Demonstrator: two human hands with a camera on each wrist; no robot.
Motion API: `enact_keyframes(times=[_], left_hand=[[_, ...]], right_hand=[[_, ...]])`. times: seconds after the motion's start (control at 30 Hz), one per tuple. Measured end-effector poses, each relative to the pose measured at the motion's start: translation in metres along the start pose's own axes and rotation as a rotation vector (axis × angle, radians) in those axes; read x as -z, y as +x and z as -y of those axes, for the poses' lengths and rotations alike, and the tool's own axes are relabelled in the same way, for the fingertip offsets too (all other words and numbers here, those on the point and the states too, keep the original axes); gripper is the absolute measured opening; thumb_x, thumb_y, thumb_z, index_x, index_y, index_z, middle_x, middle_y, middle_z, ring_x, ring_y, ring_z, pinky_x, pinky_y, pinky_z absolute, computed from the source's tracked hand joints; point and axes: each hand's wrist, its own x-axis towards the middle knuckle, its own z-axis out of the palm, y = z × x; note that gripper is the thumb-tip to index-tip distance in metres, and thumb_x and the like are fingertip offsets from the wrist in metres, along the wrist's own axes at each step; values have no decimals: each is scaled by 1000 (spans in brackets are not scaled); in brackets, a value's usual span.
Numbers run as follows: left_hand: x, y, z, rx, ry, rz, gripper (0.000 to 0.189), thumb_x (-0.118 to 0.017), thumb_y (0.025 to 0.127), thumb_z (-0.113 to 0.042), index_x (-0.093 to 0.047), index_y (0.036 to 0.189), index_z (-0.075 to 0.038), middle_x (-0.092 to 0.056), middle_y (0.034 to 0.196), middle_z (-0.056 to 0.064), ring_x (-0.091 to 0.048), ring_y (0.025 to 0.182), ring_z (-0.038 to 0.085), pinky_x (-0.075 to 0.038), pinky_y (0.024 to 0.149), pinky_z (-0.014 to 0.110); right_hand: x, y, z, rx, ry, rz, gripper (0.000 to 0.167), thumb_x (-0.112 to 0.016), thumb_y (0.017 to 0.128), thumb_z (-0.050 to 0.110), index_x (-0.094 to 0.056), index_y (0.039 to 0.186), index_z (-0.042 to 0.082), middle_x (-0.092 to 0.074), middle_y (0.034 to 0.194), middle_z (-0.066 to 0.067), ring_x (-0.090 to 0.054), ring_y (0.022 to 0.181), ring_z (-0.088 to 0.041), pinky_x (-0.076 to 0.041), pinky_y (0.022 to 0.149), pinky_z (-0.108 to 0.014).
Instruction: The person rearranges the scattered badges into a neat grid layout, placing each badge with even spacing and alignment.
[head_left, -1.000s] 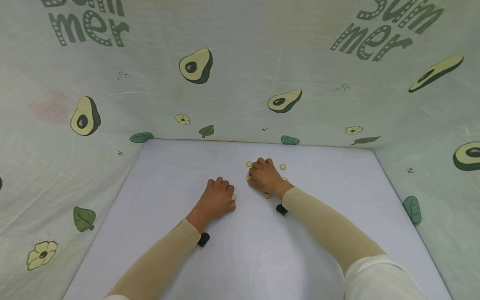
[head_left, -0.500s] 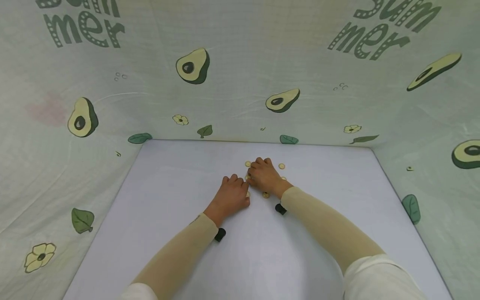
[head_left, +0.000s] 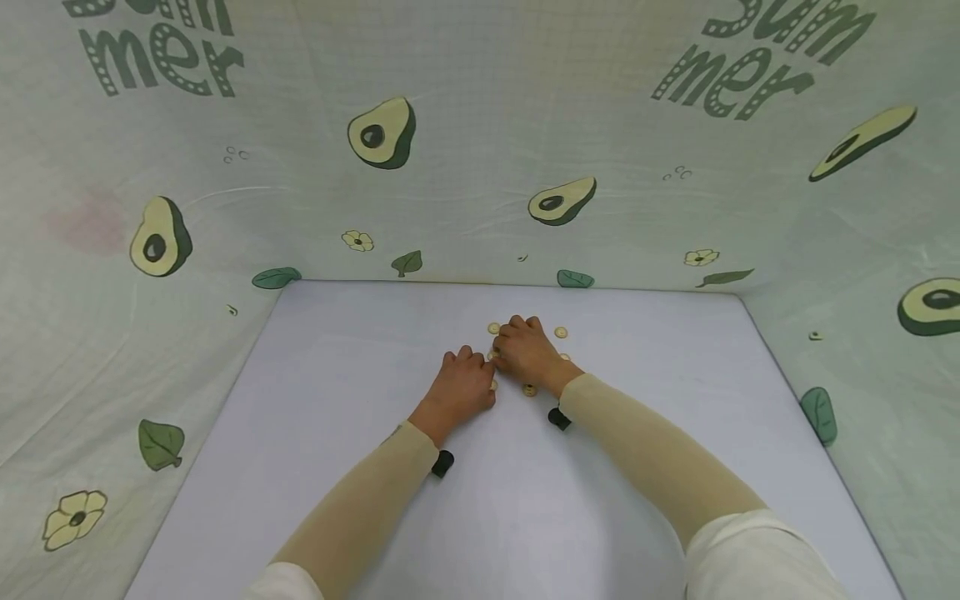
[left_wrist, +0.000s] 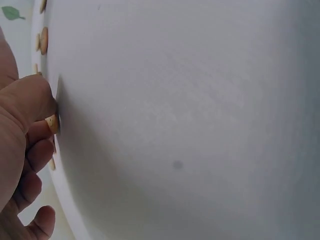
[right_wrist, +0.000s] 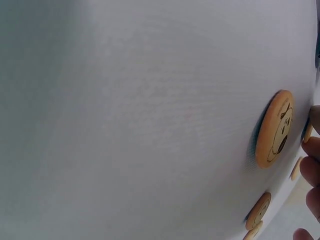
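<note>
Several small round tan discs lie grouped at the far middle of the table. In the head view my left hand [head_left: 459, 387] is at the group's near left. Its thumb and forefinger pinch one disc [left_wrist: 53, 124] at the table surface in the left wrist view. Just beyond, my right hand [head_left: 527, 350] reaches over the group. In the right wrist view its fingertips, at the right edge, hold the rim of another disc [right_wrist: 308, 131]. A disc with a printed dog face [right_wrist: 276, 129] lies flat near it. The right palm hides part of the group.
One disc [head_left: 494, 328] lies past the right hand's fingers and one [head_left: 561, 332] to its right. Another disc [head_left: 529, 390] lies below the right wrist. The white table [head_left: 360, 333] ends at a hanging cloth [head_left: 465, 167] printed with avocados.
My left hand has slid right and slightly away, carrying its disc to beside the right hand; over the last half second it barely moves. The right hand stays nearly in place.
</note>
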Motion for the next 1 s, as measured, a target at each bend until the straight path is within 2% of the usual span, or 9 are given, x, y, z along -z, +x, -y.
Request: enact_keyframes(times=[0.33,0.8,1.0], left_hand=[[-1,3,3,22,-11,27,33,-71,99,-43,-74,112,-13,-66,97,2,-51,94,22,-45,80,41],[1,4,3,8,-25,28,32,-71,99,-42,-74,111,-12,-67,97,2,-52,95,23,-46,80,41],[0,4,3,33,-69,49,35,-72,98,-42,-75,112,-11,-67,99,3,-53,98,24,-46,82,43]], right_hand=[[-1,-1,0,0,10,-14,23,-69,104,36,-78,110,15,-70,109,-1,-53,110,-23,-41,99,-47],[2,-5,0,-12,6,-17,23,-69,104,36,-78,108,15,-71,107,0,-53,109,-22,-41,99,-47],[1,-6,1,-20,9,-26,25,-70,103,37,-78,111,15,-71,110,-1,-52,108,-23,-41,99,-47]])
